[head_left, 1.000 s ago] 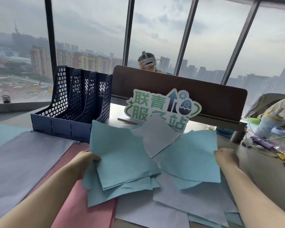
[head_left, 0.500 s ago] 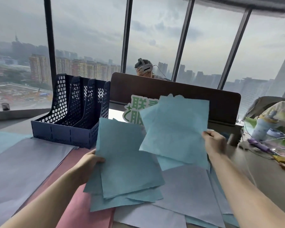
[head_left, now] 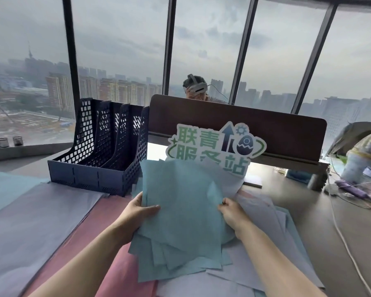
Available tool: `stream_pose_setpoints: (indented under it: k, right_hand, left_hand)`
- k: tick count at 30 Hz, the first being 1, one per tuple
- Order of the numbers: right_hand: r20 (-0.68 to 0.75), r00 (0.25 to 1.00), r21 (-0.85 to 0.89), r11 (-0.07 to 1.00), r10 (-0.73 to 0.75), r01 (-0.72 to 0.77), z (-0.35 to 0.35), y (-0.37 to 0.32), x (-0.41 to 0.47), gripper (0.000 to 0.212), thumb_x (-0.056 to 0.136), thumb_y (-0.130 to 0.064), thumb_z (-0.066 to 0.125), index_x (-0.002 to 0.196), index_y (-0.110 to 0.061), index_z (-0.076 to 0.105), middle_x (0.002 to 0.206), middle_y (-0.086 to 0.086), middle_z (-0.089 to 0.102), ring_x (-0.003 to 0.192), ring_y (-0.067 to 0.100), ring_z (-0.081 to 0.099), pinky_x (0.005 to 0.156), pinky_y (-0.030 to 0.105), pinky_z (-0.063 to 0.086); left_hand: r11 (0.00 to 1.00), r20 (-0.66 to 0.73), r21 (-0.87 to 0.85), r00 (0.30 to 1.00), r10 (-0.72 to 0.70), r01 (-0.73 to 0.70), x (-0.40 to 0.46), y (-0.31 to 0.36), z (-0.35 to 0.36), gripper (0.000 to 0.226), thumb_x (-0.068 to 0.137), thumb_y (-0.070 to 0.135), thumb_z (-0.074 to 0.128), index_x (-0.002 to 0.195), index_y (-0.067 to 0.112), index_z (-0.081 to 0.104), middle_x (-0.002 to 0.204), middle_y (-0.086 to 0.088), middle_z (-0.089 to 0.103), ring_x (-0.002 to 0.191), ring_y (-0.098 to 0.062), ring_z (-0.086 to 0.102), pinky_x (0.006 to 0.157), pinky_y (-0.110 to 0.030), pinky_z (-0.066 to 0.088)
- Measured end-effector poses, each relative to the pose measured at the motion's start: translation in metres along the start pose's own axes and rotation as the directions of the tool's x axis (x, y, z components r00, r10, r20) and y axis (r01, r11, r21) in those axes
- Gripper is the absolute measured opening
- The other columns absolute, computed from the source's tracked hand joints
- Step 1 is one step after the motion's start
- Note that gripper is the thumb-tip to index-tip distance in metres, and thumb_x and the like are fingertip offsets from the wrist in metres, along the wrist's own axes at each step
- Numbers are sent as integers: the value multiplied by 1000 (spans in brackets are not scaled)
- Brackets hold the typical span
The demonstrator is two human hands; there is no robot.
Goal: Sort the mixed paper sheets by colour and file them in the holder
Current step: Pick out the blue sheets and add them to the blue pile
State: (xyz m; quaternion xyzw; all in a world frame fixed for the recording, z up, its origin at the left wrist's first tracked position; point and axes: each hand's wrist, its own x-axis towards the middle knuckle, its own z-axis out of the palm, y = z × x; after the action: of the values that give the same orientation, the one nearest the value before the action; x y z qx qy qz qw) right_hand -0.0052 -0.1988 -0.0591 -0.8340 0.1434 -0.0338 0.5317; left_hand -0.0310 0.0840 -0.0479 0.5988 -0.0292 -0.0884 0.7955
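Both hands were on the blue stack (head_left: 180, 213), a fan of thin, matte teal-blue sheets with their corners splayed out at the bottom edge. The left hand (head_left: 140, 211) gripped the stack's left edge, thumb lying across the top sheet and fingers tucked out of sight underneath. The right hand (head_left: 230, 211) pinched the right edge, fingers curled tight on the paper, and the sheet buckled in a soft curve just there. The stack was raised off the desk (head_left: 308, 211) and tilted toward the camera, in front of the holder (head_left: 99, 168) and a little to its right.

That holder was dark blue plastic, with perforated grid walls swept up into tall curved dividers and a solid low front. It stood at the back left of the desk; no paper showed in the slots seen from here.

Under the stack, pale lilac sheets (head_left: 263, 213) lay loose and overlapping, flat on the desk. A pink sheet (head_left: 99, 228) ran along the left, beside a broad lilac one (head_left: 30, 228) and a blue one (head_left: 7, 187) at the far edge.

Behind the stack stood a flat die-cut sign (head_left: 216, 146), white-bordered with green characters, leaning on a dark brown partition (head_left: 276, 133).
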Motion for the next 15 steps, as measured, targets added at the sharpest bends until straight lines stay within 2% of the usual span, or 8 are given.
stream_pose_setpoints:
  k: [2, 5, 7, 8, 10, 11, 13, 15]
  right_hand:
    - [26, 999, -1, 1000, 29, -29, -3, 1, 0, 9, 74, -24, 59, 77, -15, 61, 91, 26, 68, 74, 23, 59, 67, 32, 42]
    - [27, 999, 45, 999, 21, -23, -9, -9, -9, 12, 86, -16, 64, 75, -16, 59, 85, 15, 67, 77, 22, 58, 67, 29, 41]
    - [58, 998, 123, 992, 1, -8, -14, -12, -11, 5, 91, -18, 65, 90, -14, 67, 97, 6, 72, 85, 20, 64, 67, 26, 44]
    - [80, 996, 181, 983, -27, 12, -17, -15, -12, 11, 91, -20, 65, 99, -13, 69, 103, 4, 73, 90, 19, 66, 70, 26, 47]
    - [88, 990, 316, 946, -107, 74, -23, -26, -17, 17, 92, -17, 64, 107, -10, 69, 109, 6, 74, 98, 21, 70, 86, 34, 53]
    - [54, 989, 361, 926, -140, 112, -26, -33, -20, 17, 92, -13, 62, 107, -10, 69, 107, 7, 74, 99, 24, 70, 90, 38, 54]
    - [-44, 974, 422, 879, -223, 221, -28, -52, -26, 21, 92, -5, 56, 106, -12, 69, 101, 9, 75, 93, 28, 71, 86, 42, 55]
    - [-178, 937, 415, 841, -299, 347, -27, -71, -32, 25, 90, -12, 52, 111, -17, 65, 102, 10, 74, 89, 28, 70, 84, 43, 55]
  left_hand:
    - [1000, -1, 25, 1000, -4, 4, 3, -1, -1, 64, 57, -4, 71, 117, 11, 58, 101, -18, 73, 82, -33, 70, 70, -43, 60]
    - [997, -10, 63, 999, 46, -45, 5, 2, 2, 62, 53, -6, 64, 111, 16, 60, 93, -12, 74, 77, -26, 71, 68, -40, 60]
    - [990, -13, 77, 993, 119, -118, 4, 7, 5, 56, 54, -4, 63, 107, 17, 61, 87, -6, 75, 73, -21, 71, 63, -35, 59]
    - [985, -5, 73, 987, 160, -159, 3, 11, 7, 54, 56, -3, 63, 106, 18, 62, 86, -4, 75, 73, -19, 71, 62, -34, 59]
    - [965, 16, 74, 968, 250, -251, 1, 21, 13, 49, 61, -2, 62, 105, 18, 64, 89, -4, 74, 76, -18, 71, 63, -33, 58]
    - [950, 26, 85, 953, 301, -302, 2, 27, 18, 47, 64, -3, 62, 106, 17, 65, 89, -4, 74, 77, -17, 70, 64, -32, 58]
    - [908, 19, 94, 913, 407, -407, 5, 38, 31, 41, 71, -4, 64, 107, 17, 64, 89, -1, 74, 78, -15, 69, 66, -31, 58]
    - [858, -51, 123, 860, 508, -499, 9, 48, 47, 30, 76, 7, 70, 104, 18, 66, 91, 1, 75, 81, -15, 69, 74, -35, 59]
